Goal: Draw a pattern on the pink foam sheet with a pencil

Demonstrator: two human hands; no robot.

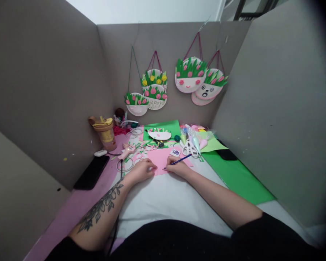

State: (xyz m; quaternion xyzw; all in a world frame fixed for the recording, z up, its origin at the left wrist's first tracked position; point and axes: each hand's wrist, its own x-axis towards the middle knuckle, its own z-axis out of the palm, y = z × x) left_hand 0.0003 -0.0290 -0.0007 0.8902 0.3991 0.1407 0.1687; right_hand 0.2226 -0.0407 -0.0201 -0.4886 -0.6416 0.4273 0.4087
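Note:
A sheet of pink paper (159,159) lies on the white table cover before me. My right hand (176,166) pinches a blue pencil (183,158), its tip down on the sheet. At the sheet's left edge rests my left hand (143,169), fingers loosely bent and fingertips touching the paper, thumb a little apart. A small white card with dark writing (175,152) lies at the sheet's far edge. Behind it, a half paper plate with green leaves and pink flowers (159,135) sits on green paper (175,126).
White scissors (190,148) and filled piping bags (196,141) lie right of centre. A pink glue gun (126,151) with its cord, a tumbler (105,132) and a black phone (92,173) are on the left. Green sheets (239,177) lie right. Plate crafts (190,74) hang on the partition.

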